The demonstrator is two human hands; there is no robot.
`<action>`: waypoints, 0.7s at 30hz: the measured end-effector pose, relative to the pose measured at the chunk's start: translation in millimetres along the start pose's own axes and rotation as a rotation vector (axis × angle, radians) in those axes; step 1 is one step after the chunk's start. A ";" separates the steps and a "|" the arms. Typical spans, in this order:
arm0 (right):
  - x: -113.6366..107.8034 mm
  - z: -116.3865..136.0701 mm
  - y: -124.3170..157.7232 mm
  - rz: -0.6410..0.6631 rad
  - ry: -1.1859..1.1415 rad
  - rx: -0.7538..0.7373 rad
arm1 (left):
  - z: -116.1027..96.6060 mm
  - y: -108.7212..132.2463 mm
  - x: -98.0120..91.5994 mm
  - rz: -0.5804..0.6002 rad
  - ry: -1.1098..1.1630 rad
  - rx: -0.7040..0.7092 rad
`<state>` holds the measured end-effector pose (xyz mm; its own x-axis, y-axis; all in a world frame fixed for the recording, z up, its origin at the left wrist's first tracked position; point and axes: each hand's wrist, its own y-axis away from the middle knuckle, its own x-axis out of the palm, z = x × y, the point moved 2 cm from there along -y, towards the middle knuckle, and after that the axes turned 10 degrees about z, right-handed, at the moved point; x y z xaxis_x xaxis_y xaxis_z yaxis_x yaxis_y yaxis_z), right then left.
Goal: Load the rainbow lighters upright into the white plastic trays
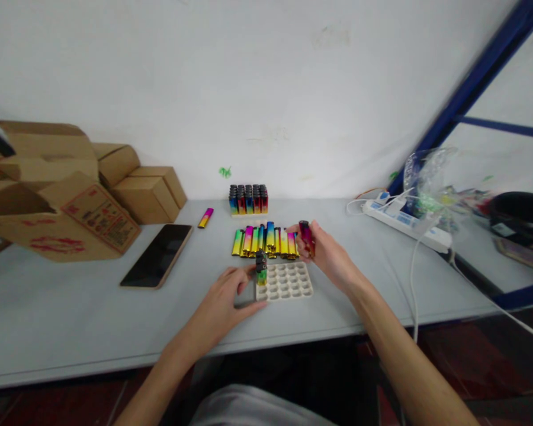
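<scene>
Grey cloth (pixel 244 405) on the person's lap is nearest in the head view, below the table (pixel 84 325) where the pale tray (pixel 311 283) lies. At the tray's left edge the left hand (pixel 228 293) spreads thumb and fingers apart, probably to steady it; whether the fingertips press on anything is hard to tell. A few upright lighters (pixel 261 273) stand in the tray's left column, its pockets keeping them straight. Above the tray's far right corner, the right hand (pixel 323 245) pinches a dark red lighter (pixel 307 235), black top upward, seemingly so its base is free to enter a pocket. Loose lighters (pixel 247 241) lie just behind the tray, presumably for easy reach; farther back stands a packed block of lighters (pixel 249 203), apart from them.
</scene>
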<state>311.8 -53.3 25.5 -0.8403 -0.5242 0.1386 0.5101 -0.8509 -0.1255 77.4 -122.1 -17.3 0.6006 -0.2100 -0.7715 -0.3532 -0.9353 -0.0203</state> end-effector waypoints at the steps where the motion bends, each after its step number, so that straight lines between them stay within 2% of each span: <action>1: 2.1 4.2 2.4 0.025 0.079 -0.032 | -0.7 0.0 -0.1 0.000 0.000 0.000; 3: 7.7 11.3 8.2 0.084 0.227 -0.051 | -1.6 0.3 -0.1 -0.001 0.004 0.001; 7: 20.6 17.9 18.6 0.177 0.295 -0.057 | -3.6 1.7 -0.4 -0.002 0.015 0.028; 14: 38.0 17.1 22.0 0.241 0.748 -0.172 | -6.0 3.2 -1.1 -0.003 0.019 0.036; 17: 41.8 10.5 19.8 0.225 0.835 -0.195 | -5.0 2.4 -0.5 -0.008 0.023 0.031; 21: 41.8 5.7 18.7 0.234 0.869 -0.142 | -3.4 1.8 0.1 -0.004 0.032 0.030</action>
<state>287.3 -91.3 34.5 -0.5897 -0.4231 -0.6879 0.7061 -0.6836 -0.1848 79.2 -124.8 -15.2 0.6244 -0.2156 -0.7508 -0.3719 -0.9273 -0.0430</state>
